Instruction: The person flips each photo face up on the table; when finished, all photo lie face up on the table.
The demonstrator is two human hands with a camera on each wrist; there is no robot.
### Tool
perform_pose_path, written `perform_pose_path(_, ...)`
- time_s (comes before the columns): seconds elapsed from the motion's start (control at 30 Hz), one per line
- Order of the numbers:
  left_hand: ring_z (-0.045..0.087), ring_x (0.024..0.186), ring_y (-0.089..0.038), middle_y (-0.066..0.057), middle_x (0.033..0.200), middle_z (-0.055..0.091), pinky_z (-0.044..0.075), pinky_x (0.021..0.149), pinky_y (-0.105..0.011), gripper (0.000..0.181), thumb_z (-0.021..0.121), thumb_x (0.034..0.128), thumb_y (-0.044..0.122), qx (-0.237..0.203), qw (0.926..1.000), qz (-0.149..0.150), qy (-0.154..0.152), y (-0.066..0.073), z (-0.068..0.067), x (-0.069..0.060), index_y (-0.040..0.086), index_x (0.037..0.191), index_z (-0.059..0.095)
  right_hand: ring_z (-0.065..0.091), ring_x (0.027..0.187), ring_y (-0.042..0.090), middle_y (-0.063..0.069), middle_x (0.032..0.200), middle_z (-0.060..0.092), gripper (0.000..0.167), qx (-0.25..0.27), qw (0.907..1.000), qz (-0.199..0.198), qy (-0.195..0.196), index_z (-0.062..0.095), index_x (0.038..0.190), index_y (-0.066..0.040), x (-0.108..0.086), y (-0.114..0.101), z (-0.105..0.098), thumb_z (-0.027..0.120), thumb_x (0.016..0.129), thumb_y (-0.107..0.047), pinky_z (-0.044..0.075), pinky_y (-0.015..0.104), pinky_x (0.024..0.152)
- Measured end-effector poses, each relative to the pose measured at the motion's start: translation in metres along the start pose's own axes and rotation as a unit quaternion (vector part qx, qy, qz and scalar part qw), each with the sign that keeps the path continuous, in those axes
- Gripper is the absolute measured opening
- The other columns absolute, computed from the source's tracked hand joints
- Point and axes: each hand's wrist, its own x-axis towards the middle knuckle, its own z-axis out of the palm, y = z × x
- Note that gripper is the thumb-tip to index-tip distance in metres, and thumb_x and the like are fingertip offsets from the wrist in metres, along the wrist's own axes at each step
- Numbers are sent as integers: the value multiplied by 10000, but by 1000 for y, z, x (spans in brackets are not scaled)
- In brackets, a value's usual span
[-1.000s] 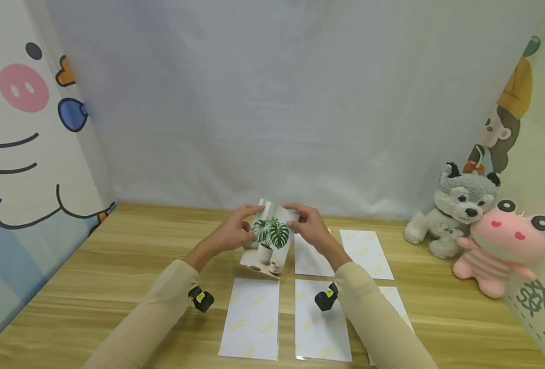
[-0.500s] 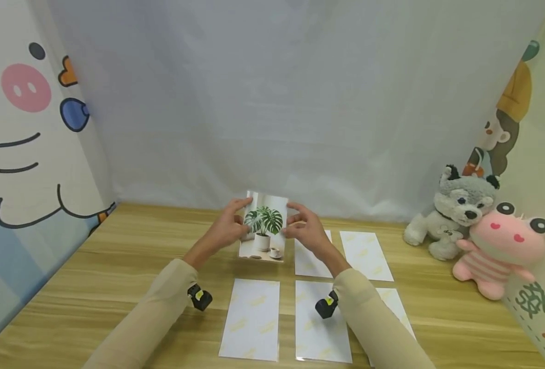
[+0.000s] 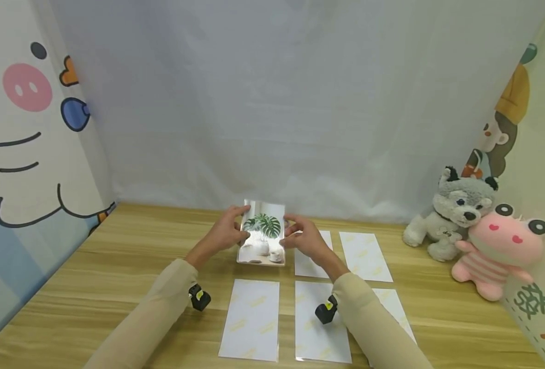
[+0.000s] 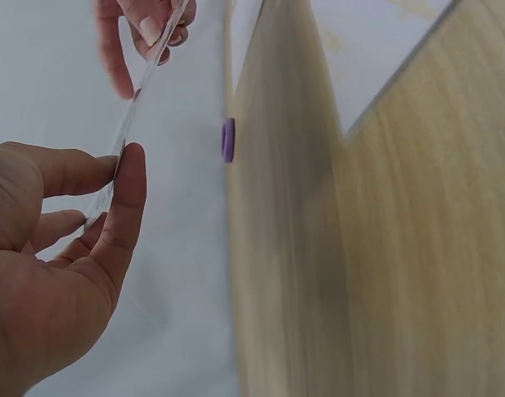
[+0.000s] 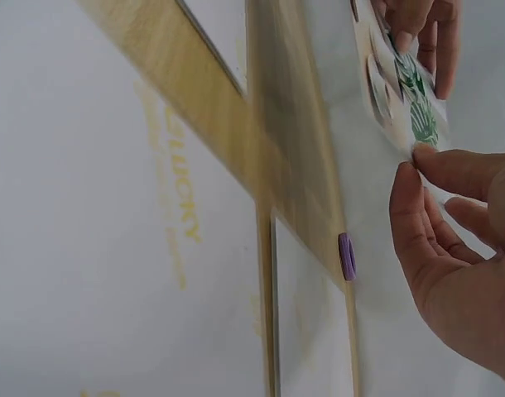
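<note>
A glossy monstera photo print (image 3: 263,230) is raised off the wood-grain surface (image 3: 106,287), picture side toward the head camera, with glare washing over its white pot. The left hand (image 3: 228,229) has its grip pinching the print's left edge between thumb and fingers; the right hand (image 3: 306,238) has its grip pinching the opposite edge the same way. Below the print lies a near-left white card (image 3: 250,320), and beside it a near-middle white card (image 3: 316,341). A far-middle white card (image 3: 309,264) is partly behind the right hand, just beside a far-right white card (image 3: 366,256). A near-right white card (image 3: 394,305) is partly hidden by the right sleeve (image 3: 374,320). A husky plush (image 3: 461,202) leans against a pink frog plush (image 3: 505,241) at right.
</note>
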Motion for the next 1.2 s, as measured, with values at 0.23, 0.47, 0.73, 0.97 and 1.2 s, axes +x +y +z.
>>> perform_pose_path(0.23, 556, 579, -138, -341, 1391, 450, 556, 560, -285, 712, 690, 822, -96, 515, 9986, -136, 4, -13, 6, 1, -96, 1469, 393, 619, 703, 127, 67, 850, 558, 654, 14, 9993, 349, -145, 455, 1425, 65, 1, 8, 4, 686, 818, 138, 613, 337, 757)
perform_pose_path(0.47, 555, 567, -146, -257, 1150, 552, 560, 521, -302, 637, 701, 839, -66, 572, 9965, -604, -113, -19, 6, -1, -95, 1426, 456, 618, 673, 102, 48, 823, 573, 607, -111, 9980, 529, -312, 465, 1399, 106, 1, 9, 8, 690, 836, 122, 614, 347, 751)
perform_pose_path(0.73, 545, 521, -138, -244, 1057, 564, 534, 521, -284, 590, 710, 856, -13, 635, 9954, -613, -367, -23, 4, 3, -113, 1393, 485, 637, 645, 102, 51, 800, 586, 598, 77, 9966, 680, -459, 445, 1394, 147, 1, 10, 10, 672, 841, 148, 605, 276, 676)
perform_pose_path(0.97, 506, 505, -101, -145, 883, 563, 491, 491, -234, 555, 722, 862, 28, 1033, 9888, -930, -553, -23, 11, 9, -67, 1378, 539, 633, 625, 97, 49, 802, 553, 579, 30, 9952, 906, -370, 450, 1376, 160, 7, 18, 12, 655, 834, 175, 603, 258, 661)
perform_pose_path(1.2, 486, 485, -88, -89, 841, 531, 501, 494, -222, 519, 741, 858, 41, 1297, 9855, -893, -638, -28, 17, 14, -62, 1341, 579, 618, 592, 92, 49, 776, 529, 549, -218, 9933, 1113, -234, 485, 1332, 167, 8, 16, 15, 668, 815, 188, 610, 283, 667)
